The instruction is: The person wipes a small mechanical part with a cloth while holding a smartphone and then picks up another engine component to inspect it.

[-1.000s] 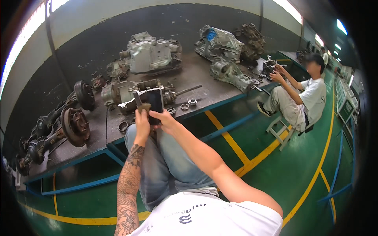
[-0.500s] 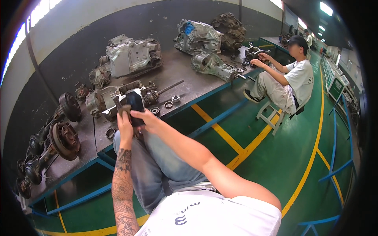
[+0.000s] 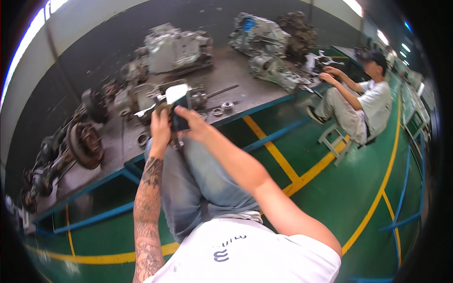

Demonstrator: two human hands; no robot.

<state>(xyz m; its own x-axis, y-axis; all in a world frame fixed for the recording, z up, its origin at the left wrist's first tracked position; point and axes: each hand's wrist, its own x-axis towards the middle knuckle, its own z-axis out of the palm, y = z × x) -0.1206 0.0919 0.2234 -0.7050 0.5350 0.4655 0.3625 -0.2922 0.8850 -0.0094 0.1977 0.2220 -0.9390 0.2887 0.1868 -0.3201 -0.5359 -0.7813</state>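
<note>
Over my knees, at the bench's front edge, my right hand [image 3: 194, 123] grips a dark smartphone [image 3: 181, 122], its upper screen white with glare. Beside it my left hand [image 3: 161, 128] is closed around a small brownish metal part [image 3: 163, 110]; motion blur and my fingers hide its exact kind. Just beyond both hands lies an opened gearbox housing [image 3: 125, 101], partly covered by them. A gear shaft [image 3: 221, 91] sticks out to its right. Two metal bearing rings [image 3: 222, 109] lie close to my right hand, and another ring [image 3: 143, 139] rests left of my left hand.
A large grey gearbox [image 3: 177, 49] stands behind on the bench [image 3: 231, 70]. Further right are more transmission casings [image 3: 264, 40]. Axle parts with a brake drum [image 3: 85, 145] lie at the left. A co-worker [image 3: 373, 99] sits on a stool [image 3: 335, 141], hands on metal parts.
The whole view has shifted, so bench and co-worker appear further right and the picture is blurrier. Glare now whitens the phone's upper screen. Both hands keep their hold.
</note>
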